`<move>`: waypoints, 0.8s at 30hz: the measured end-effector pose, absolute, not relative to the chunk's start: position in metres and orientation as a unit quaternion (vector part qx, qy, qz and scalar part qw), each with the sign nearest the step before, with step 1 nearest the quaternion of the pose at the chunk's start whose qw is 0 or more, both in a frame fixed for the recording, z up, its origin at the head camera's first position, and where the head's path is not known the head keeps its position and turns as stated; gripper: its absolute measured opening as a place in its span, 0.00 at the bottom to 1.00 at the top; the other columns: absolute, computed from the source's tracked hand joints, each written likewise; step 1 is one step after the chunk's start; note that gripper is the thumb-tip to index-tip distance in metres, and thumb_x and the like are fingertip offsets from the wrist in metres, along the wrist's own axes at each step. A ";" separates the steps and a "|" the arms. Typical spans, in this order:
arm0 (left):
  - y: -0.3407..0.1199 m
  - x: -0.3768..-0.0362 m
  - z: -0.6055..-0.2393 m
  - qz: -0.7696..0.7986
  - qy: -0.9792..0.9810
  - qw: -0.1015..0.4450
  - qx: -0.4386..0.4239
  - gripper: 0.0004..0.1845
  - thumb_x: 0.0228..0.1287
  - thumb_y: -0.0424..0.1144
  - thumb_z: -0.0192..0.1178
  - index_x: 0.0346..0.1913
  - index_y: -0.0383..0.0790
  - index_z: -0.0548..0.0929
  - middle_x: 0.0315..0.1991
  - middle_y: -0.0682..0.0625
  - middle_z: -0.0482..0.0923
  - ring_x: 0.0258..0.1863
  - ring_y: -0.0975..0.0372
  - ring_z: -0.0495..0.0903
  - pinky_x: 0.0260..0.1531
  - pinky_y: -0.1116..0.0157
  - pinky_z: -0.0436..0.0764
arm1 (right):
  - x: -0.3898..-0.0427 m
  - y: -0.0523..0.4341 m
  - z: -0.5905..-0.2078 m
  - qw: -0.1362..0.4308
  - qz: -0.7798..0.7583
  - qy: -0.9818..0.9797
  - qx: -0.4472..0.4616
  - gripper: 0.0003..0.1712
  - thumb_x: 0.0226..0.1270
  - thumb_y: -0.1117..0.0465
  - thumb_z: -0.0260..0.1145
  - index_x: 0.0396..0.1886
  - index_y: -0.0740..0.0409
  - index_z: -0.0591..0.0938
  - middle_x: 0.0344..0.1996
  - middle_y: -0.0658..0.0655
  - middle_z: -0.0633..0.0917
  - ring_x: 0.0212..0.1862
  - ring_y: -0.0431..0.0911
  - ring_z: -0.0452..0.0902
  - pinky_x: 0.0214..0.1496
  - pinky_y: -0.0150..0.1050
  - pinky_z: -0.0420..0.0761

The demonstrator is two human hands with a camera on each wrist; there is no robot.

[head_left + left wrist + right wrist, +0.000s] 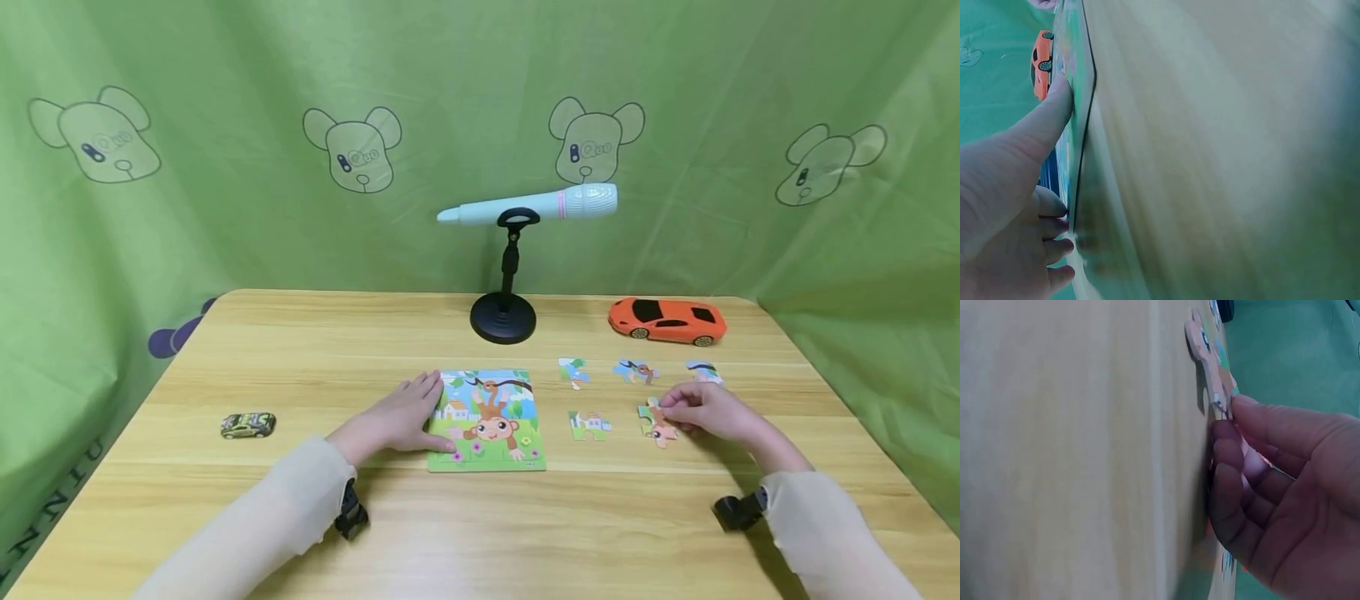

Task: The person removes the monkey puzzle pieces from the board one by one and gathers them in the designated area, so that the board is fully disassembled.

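Note:
On the wooden table lies a square picture board (495, 408) showing a monkey hanging from a branch. My left hand (393, 417) rests along its left side, fingers straight at the far left corner and the thumb on its face. In the left wrist view the thumb (1054, 112) lies over the board's edge. To the right, my right hand (708, 411) pinches a jigsaw piece (660, 432) with part of the monkey's face. The right wrist view shows this piece (1207, 353) tilted above the table, held by one edge between thumb and fingers.
Other jigsaw pieces lie nearby: a house piece (589, 425), a leafy piece (573, 371), a branch piece (636, 371) and one partly behind the right hand (703, 370). Behind stand an orange toy car (667, 322) and a microphone (540, 205) on a black stand (503, 318). A small toy car (248, 425) sits left.

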State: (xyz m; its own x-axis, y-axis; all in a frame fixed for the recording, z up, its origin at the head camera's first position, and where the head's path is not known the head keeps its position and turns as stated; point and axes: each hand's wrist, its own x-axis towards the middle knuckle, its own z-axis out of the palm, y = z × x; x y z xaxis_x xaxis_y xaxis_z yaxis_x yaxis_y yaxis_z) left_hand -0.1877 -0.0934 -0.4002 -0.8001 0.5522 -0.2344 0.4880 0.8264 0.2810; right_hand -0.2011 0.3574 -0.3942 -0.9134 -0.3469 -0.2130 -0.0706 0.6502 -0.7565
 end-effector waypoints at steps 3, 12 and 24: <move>-0.094 -0.187 -0.401 0.100 0.943 0.153 0.278 0.56 0.52 0.68 0.55 0.70 0.29 0.48 0.71 0.37 0.40 0.69 0.48 0.41 0.66 0.54 0.45 | -0.202 0.357 -0.395 0.172 -0.394 0.896 -0.114 0.10 0.65 0.67 0.58 0.39 0.72 0.77 0.24 0.56 0.77 0.24 0.42 0.70 0.24 0.34 0.75; -0.096 -0.187 -0.403 0.101 0.943 0.147 0.280 0.56 0.52 0.68 0.55 0.70 0.28 0.48 0.71 0.37 0.40 0.69 0.49 0.42 0.66 0.54 0.46 | -0.206 0.357 -0.396 0.178 -0.383 0.900 -0.105 0.10 0.66 0.67 0.58 0.40 0.72 0.78 0.24 0.55 0.77 0.25 0.43 0.70 0.24 0.35 0.75; -0.095 -0.188 -0.404 0.098 0.943 0.148 0.280 0.57 0.51 0.69 0.54 0.70 0.29 0.48 0.71 0.37 0.40 0.69 0.49 0.42 0.66 0.54 0.45 | -0.205 0.338 -0.371 0.092 -0.352 0.922 -0.133 0.14 0.65 0.63 0.60 0.42 0.71 0.78 0.25 0.58 0.76 0.23 0.46 0.70 0.22 0.36 0.74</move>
